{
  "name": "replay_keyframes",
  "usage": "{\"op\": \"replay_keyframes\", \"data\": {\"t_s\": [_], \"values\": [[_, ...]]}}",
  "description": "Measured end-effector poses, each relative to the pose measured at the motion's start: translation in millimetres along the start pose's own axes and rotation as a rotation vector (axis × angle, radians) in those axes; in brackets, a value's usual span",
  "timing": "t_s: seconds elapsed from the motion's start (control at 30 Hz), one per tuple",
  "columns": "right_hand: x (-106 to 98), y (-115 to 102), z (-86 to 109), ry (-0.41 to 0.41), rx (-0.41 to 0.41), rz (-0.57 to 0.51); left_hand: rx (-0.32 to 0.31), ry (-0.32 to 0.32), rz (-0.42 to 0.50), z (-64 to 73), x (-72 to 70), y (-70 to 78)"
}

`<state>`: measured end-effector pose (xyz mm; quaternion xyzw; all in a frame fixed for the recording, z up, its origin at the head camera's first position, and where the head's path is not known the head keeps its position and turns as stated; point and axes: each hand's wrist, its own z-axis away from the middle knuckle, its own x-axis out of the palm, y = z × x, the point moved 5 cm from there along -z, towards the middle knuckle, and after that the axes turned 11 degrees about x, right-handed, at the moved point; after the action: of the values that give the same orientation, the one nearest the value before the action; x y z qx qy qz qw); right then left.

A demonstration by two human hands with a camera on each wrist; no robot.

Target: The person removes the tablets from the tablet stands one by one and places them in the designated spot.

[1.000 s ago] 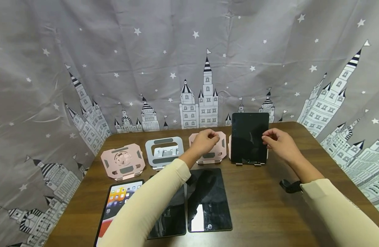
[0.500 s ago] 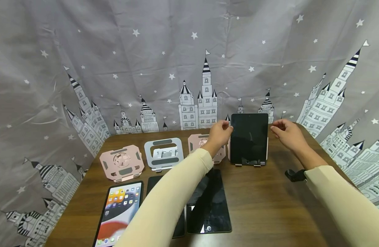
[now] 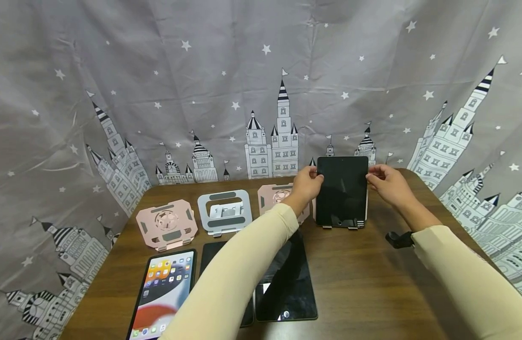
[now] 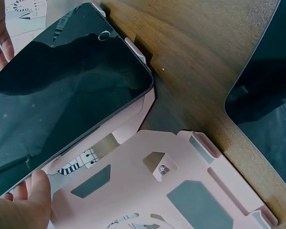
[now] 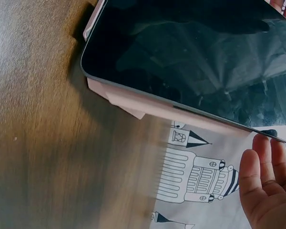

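Observation:
A dark-screened tablet (image 3: 342,193) leans upright on a pink tablet stand (image 5: 121,99) at the back right of the table. My left hand (image 3: 306,186) grips its left edge, the thumb at the front rim. Opposite, my right hand (image 3: 389,185) holds the right edge near the top, with fingertips against the rim in the right wrist view. Most of the stand is hidden behind the tablet. Just left of it stands another pink stand (image 4: 133,186), partly covered by my left hand and sleeve in the head view.
Farther left are a grey-blue stand (image 3: 226,221) and a pink stand (image 3: 147,225). In front lie a tablet with a lit home screen (image 3: 171,283) and two dark tablets, one beside my sleeve (image 3: 211,252), the other a larger tablet (image 3: 295,293). A castle-print curtain (image 3: 192,85) hangs behind.
My left hand has come right and now holds the tablet's left edge. My right hand let go of the right edge, moved slightly outward, then returned to it. The tablet stays on its stand.

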<state>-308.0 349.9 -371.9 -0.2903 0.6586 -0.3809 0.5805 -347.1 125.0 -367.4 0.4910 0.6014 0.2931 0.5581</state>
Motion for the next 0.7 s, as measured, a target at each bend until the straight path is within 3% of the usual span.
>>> {"op": "replay_keyframes", "data": {"t_s": [0.2,0.7], "values": [[0.7,1.6,1.1,0.043,-0.011,-0.012,-0.002,0.027,0.049,2.6,-1.8,0.6],[5.4,8.6,7.1,0.171,-0.079,-0.051,0.005,0.091,0.04,5.1,-6.2,-2.6]]}}
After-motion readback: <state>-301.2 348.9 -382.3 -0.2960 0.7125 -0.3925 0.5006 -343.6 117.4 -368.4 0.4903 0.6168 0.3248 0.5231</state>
